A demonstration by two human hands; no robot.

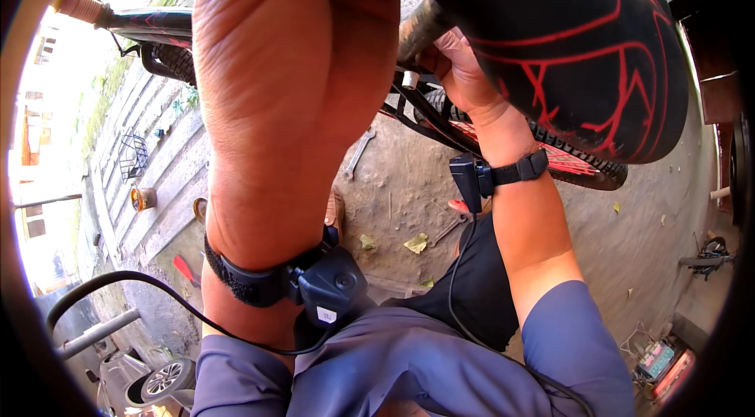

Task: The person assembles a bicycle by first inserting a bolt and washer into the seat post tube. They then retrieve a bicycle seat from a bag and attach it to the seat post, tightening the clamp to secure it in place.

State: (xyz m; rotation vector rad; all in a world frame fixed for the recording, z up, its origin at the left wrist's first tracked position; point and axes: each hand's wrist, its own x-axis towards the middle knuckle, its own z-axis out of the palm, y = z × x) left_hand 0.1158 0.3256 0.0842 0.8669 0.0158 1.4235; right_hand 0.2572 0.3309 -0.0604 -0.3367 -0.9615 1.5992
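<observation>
A black bicycle saddle with red lines (566,43) fills the upper right, close to the head camera. My left hand (271,31) is raised very near the camera beside the saddle; its fingers are cut off by the top edge and dark shadow, so its grip is hidden. Under the saddle, my right hand (464,71) closes around the worn metal seat post (423,30), its fingertips partly behind the post. Just below the post are a pale bolt end (410,79) and the black frame. The rear wheel (594,175) with red spokes shows beyond my right forearm.
One wrench (359,153) lies on the dirt floor, another wrench (451,226) near my foot. A red-handled tool (185,270), a rusty can (143,198) and a wire basket (132,156) are at left. A cable (118,275) loops from my left wrist device (334,283).
</observation>
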